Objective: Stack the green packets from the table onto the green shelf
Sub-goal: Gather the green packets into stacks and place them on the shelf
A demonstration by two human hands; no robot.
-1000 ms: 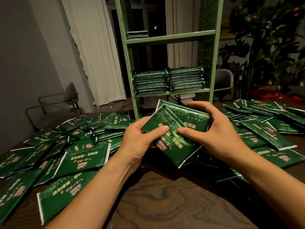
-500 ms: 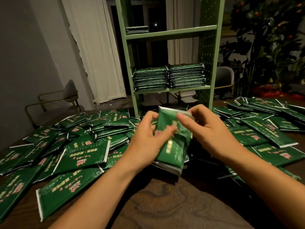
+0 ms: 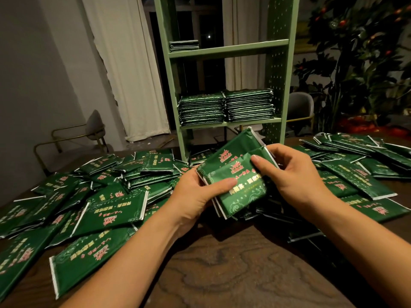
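Note:
Both hands hold a small bundle of green packets [image 3: 235, 174] above the table, printed faces up. My left hand [image 3: 195, 192] grips its left lower side, thumb on top. My right hand [image 3: 289, 174] holds its right edge, thumb pressing the top packet. Behind stands the green shelf [image 3: 226, 48]. Its lower board carries two tall stacks of packets [image 3: 226, 106]; a short stack [image 3: 184, 45] lies on the upper board. Many loose green packets [image 3: 115, 201] cover the table to the left, and more loose packets [image 3: 360, 165] lie to the right.
The dark wooden table [image 3: 222, 274] shows bare wood in front of me. A chair [image 3: 89, 134] stands at the left by white curtains, another chair [image 3: 300, 107] behind the shelf on the right. A leafy plant [image 3: 360, 63] fills the right background.
The bundle was turned over between my hands, from edge-on half a second ago to printed faces up now. It sits slightly higher and further right.

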